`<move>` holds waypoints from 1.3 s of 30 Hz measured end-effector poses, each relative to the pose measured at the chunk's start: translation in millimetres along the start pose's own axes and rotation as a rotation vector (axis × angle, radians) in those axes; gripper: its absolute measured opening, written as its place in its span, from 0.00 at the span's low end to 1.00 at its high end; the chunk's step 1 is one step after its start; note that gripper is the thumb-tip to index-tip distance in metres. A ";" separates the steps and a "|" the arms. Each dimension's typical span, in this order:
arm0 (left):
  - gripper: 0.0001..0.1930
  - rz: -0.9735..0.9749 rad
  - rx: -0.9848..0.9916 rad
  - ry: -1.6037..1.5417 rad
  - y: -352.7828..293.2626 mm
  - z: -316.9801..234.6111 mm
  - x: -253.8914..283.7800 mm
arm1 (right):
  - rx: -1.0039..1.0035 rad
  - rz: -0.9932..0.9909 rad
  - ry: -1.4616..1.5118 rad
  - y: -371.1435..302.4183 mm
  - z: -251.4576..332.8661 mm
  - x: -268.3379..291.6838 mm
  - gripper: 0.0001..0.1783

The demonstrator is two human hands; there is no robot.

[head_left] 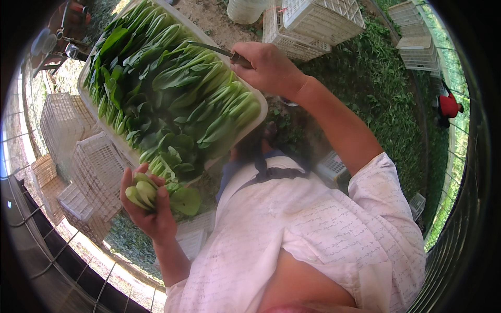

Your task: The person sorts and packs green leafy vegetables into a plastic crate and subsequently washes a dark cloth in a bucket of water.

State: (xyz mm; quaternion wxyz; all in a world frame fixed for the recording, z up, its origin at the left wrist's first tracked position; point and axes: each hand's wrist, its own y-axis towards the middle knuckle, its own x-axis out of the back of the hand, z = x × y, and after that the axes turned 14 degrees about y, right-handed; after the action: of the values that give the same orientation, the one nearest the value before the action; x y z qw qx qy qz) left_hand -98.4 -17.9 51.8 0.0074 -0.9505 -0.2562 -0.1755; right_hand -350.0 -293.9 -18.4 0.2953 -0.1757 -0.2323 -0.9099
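Observation:
My left hand point(148, 211) is closed around a small bunch of leafy greens point(142, 192), its pale stem ends facing up and left, its leaves beside the near corner of a crate. That pale crate point(259, 117) is filled with rows of the same greens point(156, 83), pale stems along both long sides and dark leaves in the middle. Above the crate's right rim, my right hand point(266, 65) grips a knife point(215, 49) by its handle. The thin dark blade points left over the stems.
Stacked white plastic crates point(323, 21) stand at the far right, beside a whitish bucket point(245, 10). More slatted crates point(102, 161) sit on the left. Green plants point(365, 94) cover the ground to the right, where a person in red point(449, 106) is some way off. Metal wire mesh point(57, 255) runs along the lower left.

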 end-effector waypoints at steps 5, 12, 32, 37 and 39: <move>0.36 0.034 -0.098 0.217 7.1 -3.5 -7.0 | -0.459 -0.149 0.554 -44.6 16.7 54.6 0.07; 0.35 0.115 -0.141 0.226 18.7 -8.7 -17.4 | -0.994 -0.909 0.368 -239.2 -108.0 132.0 0.20; 0.31 0.522 -0.275 0.570 33.3 -39.0 -89.8 | -1.116 -0.400 0.117 -406.1 -294.1 -37.7 0.30; 0.33 0.494 -0.215 0.703 20.1 -26.1 -106.9 | -1.403 -0.226 0.045 -380.8 -368.7 -58.3 0.26; 0.34 0.485 -0.165 0.726 14.7 -23.8 -118.4 | -1.337 -0.195 0.019 -381.7 -394.6 -73.5 0.24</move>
State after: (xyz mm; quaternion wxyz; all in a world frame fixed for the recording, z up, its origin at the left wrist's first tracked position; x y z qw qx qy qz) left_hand -194.6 -90.5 35.2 0.0617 -0.8572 0.0082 -0.5112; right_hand -602.2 -194.2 -501.4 0.0417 -0.2908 0.3685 -0.8820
